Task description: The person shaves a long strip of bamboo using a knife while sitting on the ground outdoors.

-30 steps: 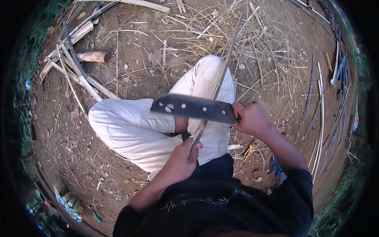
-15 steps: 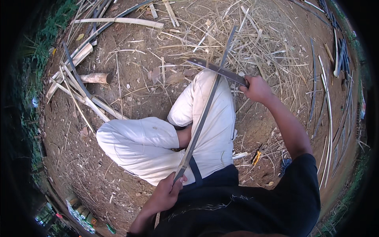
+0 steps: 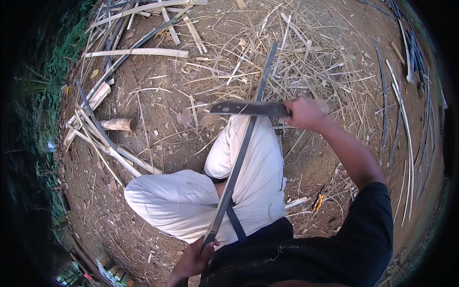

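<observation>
A long, dark bamboo strip (image 3: 233,178) slants from my waist up across my raised right knee, its far end over the shavings. Its near end is gripped by my left hand (image 3: 195,259), fingers closed around it. My right hand (image 3: 305,114) is wrapped round the handle of a large knife (image 3: 251,108), which has a broad dark blade with several holes. The blade lies crosswise over the strip, just beyond the knee, its tip toward the left. The knife's handle is mostly hidden in my fist.
Bamboo shavings (image 3: 306,71) are heaped beyond my knees. Split bamboo pieces (image 3: 138,52) and a short bamboo log (image 3: 117,125) lie at the left. Long strips (image 3: 404,129) line the right side. A yellow-handled tool (image 3: 318,203) rests on the dirt beside my right hip.
The knife has turned from slanting to nearly level and sits lower in view. The strip's near end and my left hand are lower too. The whole view has shifted slightly.
</observation>
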The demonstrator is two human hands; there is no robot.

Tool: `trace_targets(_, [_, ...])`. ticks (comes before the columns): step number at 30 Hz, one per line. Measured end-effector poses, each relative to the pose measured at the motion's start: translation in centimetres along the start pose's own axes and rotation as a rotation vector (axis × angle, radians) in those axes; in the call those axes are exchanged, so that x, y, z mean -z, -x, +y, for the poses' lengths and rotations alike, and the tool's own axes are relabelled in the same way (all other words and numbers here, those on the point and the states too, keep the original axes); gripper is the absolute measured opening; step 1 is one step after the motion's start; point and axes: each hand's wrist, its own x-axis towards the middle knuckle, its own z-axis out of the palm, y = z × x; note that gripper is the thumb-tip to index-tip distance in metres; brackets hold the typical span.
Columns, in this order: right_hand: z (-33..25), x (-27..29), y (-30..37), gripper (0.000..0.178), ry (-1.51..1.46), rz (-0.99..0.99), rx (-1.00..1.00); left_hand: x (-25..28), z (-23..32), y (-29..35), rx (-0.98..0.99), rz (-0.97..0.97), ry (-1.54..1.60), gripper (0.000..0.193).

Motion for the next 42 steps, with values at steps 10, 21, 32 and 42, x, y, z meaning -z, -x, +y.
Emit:
trace_targets(10, [2.2,1.0,-5.6,0.035,0.066,-0.043,-0.019,0.3,-0.1,-0.2,0.096,-0.015,0.096,0.018])
trace_targets(21, [10.3,-0.8,-13.8,0.029,-0.065,0.001,-0.232,0.4,3.3,-0.3,0.294,0.098,0.195,0.03])
trace_targets(32, [12.1,-1.1,-15.2,0.032,-0.061,0.07,-0.316,1.2,3.0,-0.9,0.376,0.134,0.279,0.028])
trace_targets(42, [12.6,-0.1,-17.0,0.035,0.018,0.048,-0.393,1.4,-0.1,0.2,0.485,0.139,0.111,0.022])
